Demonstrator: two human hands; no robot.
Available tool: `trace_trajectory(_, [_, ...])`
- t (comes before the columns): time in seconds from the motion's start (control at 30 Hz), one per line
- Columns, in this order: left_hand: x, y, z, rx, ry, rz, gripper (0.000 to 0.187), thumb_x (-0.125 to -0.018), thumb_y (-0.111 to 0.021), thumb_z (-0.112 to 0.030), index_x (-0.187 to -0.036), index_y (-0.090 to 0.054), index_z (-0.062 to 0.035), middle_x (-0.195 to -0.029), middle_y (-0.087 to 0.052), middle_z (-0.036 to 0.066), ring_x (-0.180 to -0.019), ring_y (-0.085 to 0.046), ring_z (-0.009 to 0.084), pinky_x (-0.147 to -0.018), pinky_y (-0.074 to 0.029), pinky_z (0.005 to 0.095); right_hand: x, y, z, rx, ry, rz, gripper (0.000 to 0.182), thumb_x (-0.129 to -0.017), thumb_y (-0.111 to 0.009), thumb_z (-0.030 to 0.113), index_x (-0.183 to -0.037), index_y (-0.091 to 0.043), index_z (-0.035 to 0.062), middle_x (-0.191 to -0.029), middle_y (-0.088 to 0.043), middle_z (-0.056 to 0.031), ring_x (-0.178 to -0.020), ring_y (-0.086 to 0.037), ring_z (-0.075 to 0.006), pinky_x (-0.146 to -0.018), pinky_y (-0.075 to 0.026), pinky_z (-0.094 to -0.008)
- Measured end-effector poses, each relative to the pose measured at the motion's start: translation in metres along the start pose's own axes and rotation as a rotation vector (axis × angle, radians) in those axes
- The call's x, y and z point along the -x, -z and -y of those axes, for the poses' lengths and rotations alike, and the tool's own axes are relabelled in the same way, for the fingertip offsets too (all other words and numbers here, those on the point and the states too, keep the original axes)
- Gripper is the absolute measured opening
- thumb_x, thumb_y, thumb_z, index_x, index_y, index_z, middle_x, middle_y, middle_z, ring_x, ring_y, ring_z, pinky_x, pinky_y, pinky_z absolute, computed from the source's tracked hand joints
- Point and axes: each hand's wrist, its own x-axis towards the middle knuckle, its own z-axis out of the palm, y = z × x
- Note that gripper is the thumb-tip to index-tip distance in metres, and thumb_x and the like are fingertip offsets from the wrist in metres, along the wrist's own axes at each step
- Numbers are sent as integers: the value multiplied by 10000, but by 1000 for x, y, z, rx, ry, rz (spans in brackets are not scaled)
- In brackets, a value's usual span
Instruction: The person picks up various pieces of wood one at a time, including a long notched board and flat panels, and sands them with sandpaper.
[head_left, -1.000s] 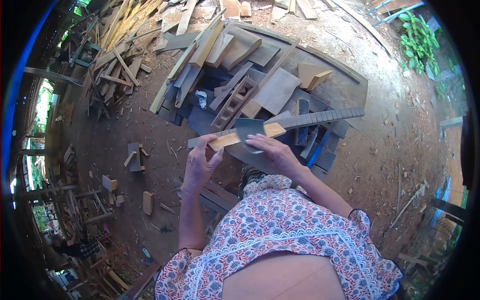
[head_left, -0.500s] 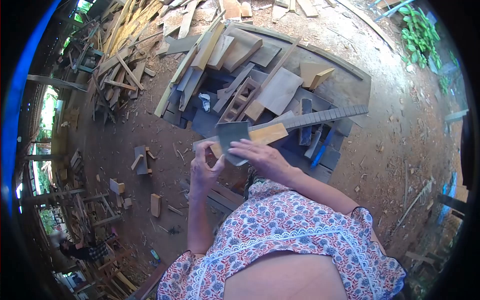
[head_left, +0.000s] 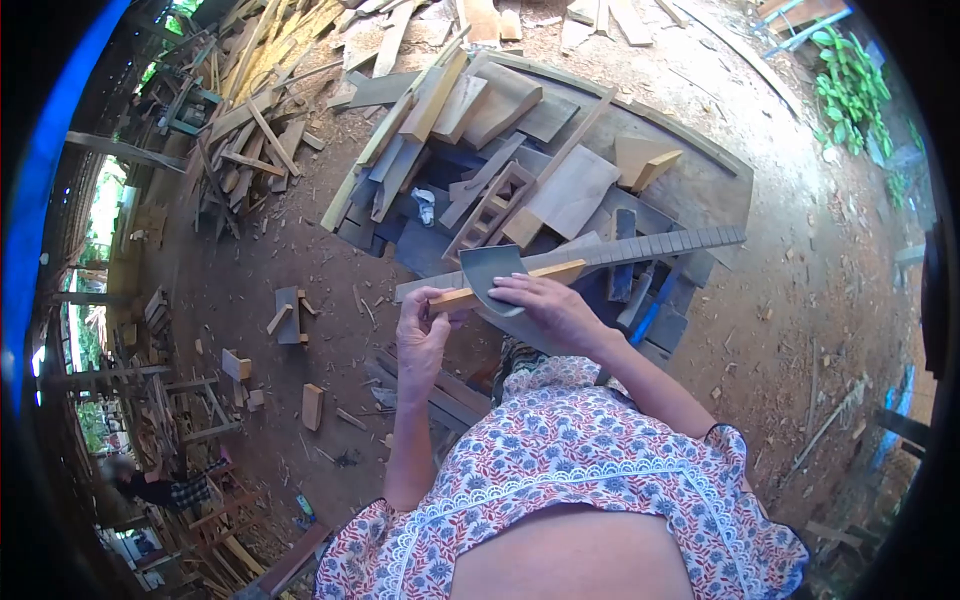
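A light wooden strip (head_left: 558,270) is pinched at its near-left end by my left hand (head_left: 422,340), thumb and fingers closed on it. Over the strip lies a dark grey-green sheet of sandpaper (head_left: 488,268), curled at its lower edge. My right hand (head_left: 556,312) presses its fingers on this sheet from the right, gripping it against the wood; the thumb is hidden. Just behind the strip, a long bar with evenly spaced notches (head_left: 670,245) rests across the bench (head_left: 715,200).
On the bench lie wood blocks and boards (head_left: 575,188), a crumpled white scrap (head_left: 425,205) and a blue-handled tool (head_left: 650,318). Offcuts (head_left: 312,407) and shavings dot the dirt floor. A wood pile (head_left: 270,155) stands back left; another person (head_left: 165,490) is at lower left.
The sandpaper and my right hand have shifted slightly right along the strip. The strip has turned and shows a narrower face. The whole view has shifted a little.
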Motion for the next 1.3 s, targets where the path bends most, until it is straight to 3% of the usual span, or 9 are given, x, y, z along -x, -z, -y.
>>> trace_trajectory(0.07, [2, 1, 1, 55, 58, -31, 229, -934, -443, 46, -1144, -473, -43, -1131, -576, 111, -902, -639, 155, -823, -533, 262, 2, -7, -8, 10, 69, 35, 460, -796, -492, -77, -1195, -604, 124, -1231, -606, -109, -1186, -544, -291, -1013, -442, -389])
trace_trajectory(0.2, [4, 13, -1, 160, 84, -114, 185, -950, -460, -31, -1135, -471, -41, -1034, -582, 115, -783, -647, 147, -701, -568, 283, 57, -4, -99, -68, -424, 13, 357, -848, -530, -9, -1180, -607, 96, -1213, -611, -126, -1136, -581, -279, -969, -461, -365])
trace_trajectory(0.37, [-28, 67, -3, 402, 84, -394, 176, -924, -533, -103, -1091, -484, -79, -977, -590, 142, -778, -656, 242, -707, -583, 332, 88, 42, -60, -63, -519, -82, 321, -909, -527, 13, -1212, -590, 97, -1119, -647, -158, -1019, -635, -306, -854, -497, -348])
trace_trajectory(0.67, [-283, 41, 157, 1470, 321, -290, 220, -968, -501, -178, -1122, -512, -21, -1121, -562, 257, -974, -604, 445, -848, -542, 538, 95, 31, -28, -71, -705, -298, 339, -925, -537, 24, -1245, -578, 126, -1018, -676, -158, -926, -653, -149, -799, -479, -279])
trace_trajectory(1.07, [-436, 23, 212, 1615, 426, -567, 598, -979, -423, -435, -1128, -453, 143, -1050, -606, 294, -979, -626, 404, -847, -554, 481, 117, 29, -9, 51, -955, -483, 323, -932, -545, 87, -1246, -584, 155, -906, -655, -179, -801, -647, -204, -739, -485, -316])
trace_trajectory(1.13, [-405, -11, 186, 1656, 755, -453, 618, -935, -494, -485, -1126, -477, 103, -996, -624, 257, -920, -639, 365, -826, -556, 464, 121, 25, -11, 95, -917, -512, 309, -950, -526, 140, -1252, -577, 174, -887, -643, -194, -775, -638, -290, -729, -483, -351])
trace_trajectory(1.2, [-384, -64, 233, 1515, 655, 314, 543, -926, -559, -413, -1155, -481, 73, -1097, -584, 266, -1029, -597, 395, -912, -518, 473, 118, 28, -4, 74, -1042, -457, 306, -957, -514, 170, -1257, -571, 185, -917, -644, -205, -836, -640, -359, -747, -482, -380])
trace_trajectory(1.23, [-329, -133, 171, 1106, 497, 52, 470, -903, -614, -370, -1128, -496, 25, -1127, -572, 226, -1051, -582, 376, -925, -500, 489, 121, 26, -5, 90, -1041, -463, 308, -956, -513, 164, -1258, -570, 187, -940, -646, -205, -856, -645, -358, -750, -481, -389])
trace_trajectory(1.3, [-276, -208, 145, 625, 477, 341, 588, -822, -717, -336, -1237, -433, -32, -1258, -498, 183, -1155, -514, 363, -984, -436, 486, 121, 27, 2, 47, -1117, -436, 312, -952, -511, 153, -1258, -568, 176, -1024, -650, -195, -928, -642, -367, -771, -483, -399])
